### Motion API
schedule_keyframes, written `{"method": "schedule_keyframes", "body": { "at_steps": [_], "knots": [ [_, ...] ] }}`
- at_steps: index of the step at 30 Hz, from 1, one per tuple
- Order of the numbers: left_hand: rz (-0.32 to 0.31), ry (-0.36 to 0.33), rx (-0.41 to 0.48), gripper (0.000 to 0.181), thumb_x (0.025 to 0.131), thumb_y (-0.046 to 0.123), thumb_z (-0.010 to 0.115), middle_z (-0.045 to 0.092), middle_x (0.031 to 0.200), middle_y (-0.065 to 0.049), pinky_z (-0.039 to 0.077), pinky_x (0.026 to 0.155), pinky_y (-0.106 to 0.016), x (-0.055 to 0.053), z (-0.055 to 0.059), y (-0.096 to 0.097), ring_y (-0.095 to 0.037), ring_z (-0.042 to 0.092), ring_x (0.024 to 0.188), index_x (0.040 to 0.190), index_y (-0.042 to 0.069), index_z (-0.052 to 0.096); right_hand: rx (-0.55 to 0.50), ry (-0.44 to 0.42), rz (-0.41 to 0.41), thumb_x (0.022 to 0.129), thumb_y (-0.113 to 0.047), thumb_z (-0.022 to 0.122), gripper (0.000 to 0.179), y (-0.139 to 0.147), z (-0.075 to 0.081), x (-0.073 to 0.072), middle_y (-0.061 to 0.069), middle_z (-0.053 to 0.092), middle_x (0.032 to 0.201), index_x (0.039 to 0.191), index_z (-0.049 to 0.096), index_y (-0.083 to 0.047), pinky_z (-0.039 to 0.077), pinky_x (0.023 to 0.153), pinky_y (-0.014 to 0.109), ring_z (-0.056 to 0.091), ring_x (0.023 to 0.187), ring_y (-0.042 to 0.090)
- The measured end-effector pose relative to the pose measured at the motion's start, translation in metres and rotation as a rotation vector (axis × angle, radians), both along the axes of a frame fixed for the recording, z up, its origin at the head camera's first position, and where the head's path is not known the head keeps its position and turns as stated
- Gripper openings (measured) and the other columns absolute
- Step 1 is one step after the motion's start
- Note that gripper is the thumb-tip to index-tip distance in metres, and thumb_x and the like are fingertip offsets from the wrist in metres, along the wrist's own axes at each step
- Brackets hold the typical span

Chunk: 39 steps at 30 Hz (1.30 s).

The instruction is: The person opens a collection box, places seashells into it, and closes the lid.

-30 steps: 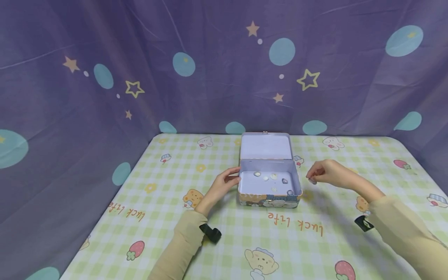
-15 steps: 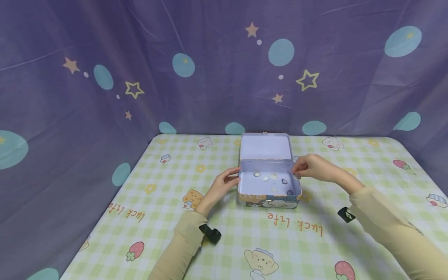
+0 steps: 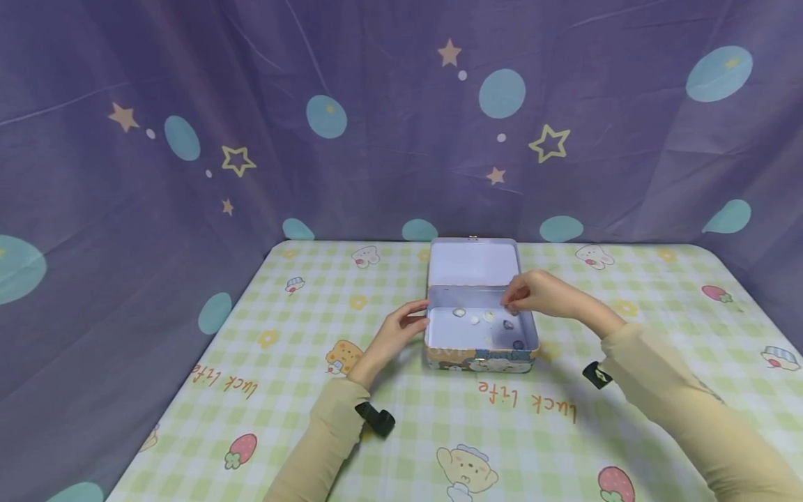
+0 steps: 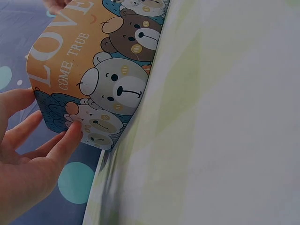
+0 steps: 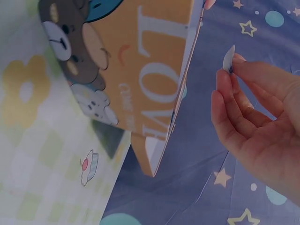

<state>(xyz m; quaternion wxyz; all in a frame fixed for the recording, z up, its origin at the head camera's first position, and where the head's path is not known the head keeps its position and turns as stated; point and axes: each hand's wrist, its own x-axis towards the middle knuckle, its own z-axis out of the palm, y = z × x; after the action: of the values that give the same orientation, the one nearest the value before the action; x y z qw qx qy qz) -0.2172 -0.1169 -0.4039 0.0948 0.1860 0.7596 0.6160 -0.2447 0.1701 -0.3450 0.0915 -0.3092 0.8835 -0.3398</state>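
Observation:
A tin box [image 3: 461, 362] printed with cartoon bears stands on the table, its hinged lid [image 3: 475, 261] tipped back. Several small shells lie scattered on its pale floor, among them a white-edged shell [image 3: 459, 313] and a dark shell [image 3: 518, 345]. My left hand [image 4: 33, 168] touches the box's left side with outstretched fingertips. Over the right part of the box, my right hand [image 3: 544, 293] pinches a small pale shell [image 5: 228, 59] between thumb and fingertips. In the right wrist view that shell is apart from the box wall.
A green-and-white checked tablecloth [image 3: 401, 446] with printed cartoons covers the table. Behind and to the left hangs a purple curtain [image 3: 389, 174] with stars and teal dots. A dark wrist strap [image 3: 375, 420] sits on the left sleeve, another strap [image 3: 597, 375] on the right.
My right hand has moved left from beside the box, past its right rim, to above the inside, still pinching the shell. The left hand has stayed at the box's side.

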Motion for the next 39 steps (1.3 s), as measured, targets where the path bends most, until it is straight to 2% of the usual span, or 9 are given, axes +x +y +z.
{"method": "schedule_keyframes", "body": {
  "at_steps": [6, 13, 17, 33, 39],
  "knots": [
    [-0.003, 0.004, -0.001, 0.043, 0.089, 0.005, 0.050, 0.036, 0.133, -0.025, 0.044, 0.093, -0.034, 0.000, 0.000, 0.000, -0.041, 0.039, 0.117, 0.129, -0.008, 0.037, -0.027, -0.023, 0.038, 0.077, 0.003, 0.061, 0.008, -0.013, 0.002, -0.004, 0.004, 0.066, 0.075, 0.082, 0.067, 0.000, 0.051, 0.062, 0.022, 0.061, 0.069, 0.012],
    [0.009, 0.013, -0.015, 0.043, 0.089, 0.005, 0.050, 0.038, 0.133, -0.024, 0.044, 0.093, -0.034, 0.001, 0.001, -0.001, -0.039, 0.042, 0.116, 0.128, -0.008, 0.038, -0.037, 0.019, 0.091, 0.077, 0.006, 0.060, 0.007, -0.027, 0.003, -0.009, 0.006, 0.065, 0.071, 0.081, 0.066, 0.005, 0.050, 0.059, 0.020, 0.061, 0.066, 0.013],
    [0.009, 0.016, -0.009, 0.043, 0.089, 0.004, 0.050, 0.037, 0.132, -0.025, 0.044, 0.093, -0.035, 0.002, 0.002, -0.001, -0.039, 0.042, 0.116, 0.128, -0.009, 0.038, -0.048, -0.015, 0.113, 0.078, 0.007, 0.059, 0.007, -0.036, 0.004, -0.012, 0.006, 0.065, 0.069, 0.081, 0.065, 0.006, 0.050, 0.057, 0.020, 0.060, 0.064, 0.014],
    [0.010, 0.007, -0.012, 0.043, 0.089, 0.004, 0.050, 0.037, 0.132, -0.024, 0.044, 0.092, -0.034, 0.002, 0.004, 0.000, -0.040, 0.041, 0.116, 0.128, -0.009, 0.038, -0.019, -0.046, 0.146, 0.076, 0.008, 0.058, 0.009, -0.060, -0.002, -0.020, 0.007, 0.066, 0.070, 0.080, 0.066, 0.005, 0.051, 0.058, 0.020, 0.060, 0.063, 0.011],
    [-0.005, -0.002, 0.002, 0.044, 0.090, 0.005, 0.049, 0.035, 0.133, -0.026, 0.043, 0.093, -0.035, 0.001, 0.003, 0.000, -0.042, 0.039, 0.117, 0.128, -0.010, 0.036, -0.018, -0.061, 0.170, 0.076, 0.007, 0.059, 0.008, -0.066, -0.003, -0.019, 0.008, 0.065, 0.068, 0.080, 0.066, 0.006, 0.051, 0.057, 0.021, 0.061, 0.063, 0.020]
  ]
}}
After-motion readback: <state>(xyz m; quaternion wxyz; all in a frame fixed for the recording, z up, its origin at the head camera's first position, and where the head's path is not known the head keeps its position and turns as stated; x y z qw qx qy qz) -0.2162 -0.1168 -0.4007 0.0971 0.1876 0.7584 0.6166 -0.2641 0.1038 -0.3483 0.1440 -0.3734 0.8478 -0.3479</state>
